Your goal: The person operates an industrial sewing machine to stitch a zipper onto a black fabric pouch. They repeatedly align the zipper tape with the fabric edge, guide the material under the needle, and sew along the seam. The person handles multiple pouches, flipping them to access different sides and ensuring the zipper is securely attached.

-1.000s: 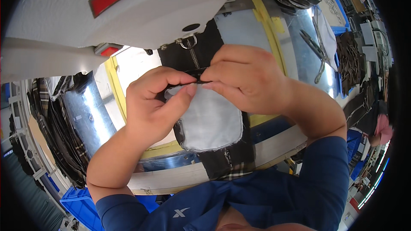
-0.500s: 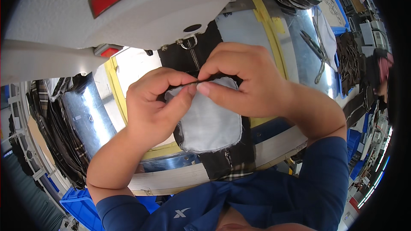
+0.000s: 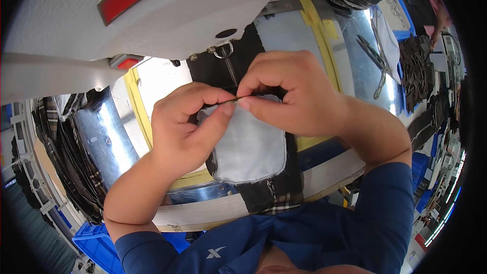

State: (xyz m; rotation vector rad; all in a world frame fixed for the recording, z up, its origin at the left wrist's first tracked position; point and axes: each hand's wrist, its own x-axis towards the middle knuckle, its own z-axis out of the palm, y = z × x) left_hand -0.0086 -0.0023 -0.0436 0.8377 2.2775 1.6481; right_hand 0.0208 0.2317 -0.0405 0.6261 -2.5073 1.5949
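Note:
My left hand [image 3: 185, 122] and my right hand [image 3: 294, 96] meet over the work, each pinching the folded top edge of a light grey pocket piece [image 3: 249, 147] between thumb and forefinger. This piece has a frayed, stitched rim and lies on a long black fabric panel [image 3: 256, 193]. Beyond my fingertips, the panel carries a metal zipper [image 3: 231, 71] and a metal D-ring [image 3: 223, 50]. At its near end are a small zipper pull [image 3: 271, 186] and a plaid strip [image 3: 284, 203]. My fingers hide part of the folded edge.
A white sewing machine [image 3: 167, 15] overhangs the far left. Yellow tape [image 3: 319, 35] runs along the table. Thread snips [image 3: 371, 50] lie at the right, near a blue tray [image 3: 398, 5] of metal rings. Dark plaid fabric [image 3: 68, 147] is stacked left; a person [image 3: 436, 7] is at far right.
Both hands keep their pinch, with the fingertips shifted only slightly along the pocket edge. At the far right, the other person has moved farther back.

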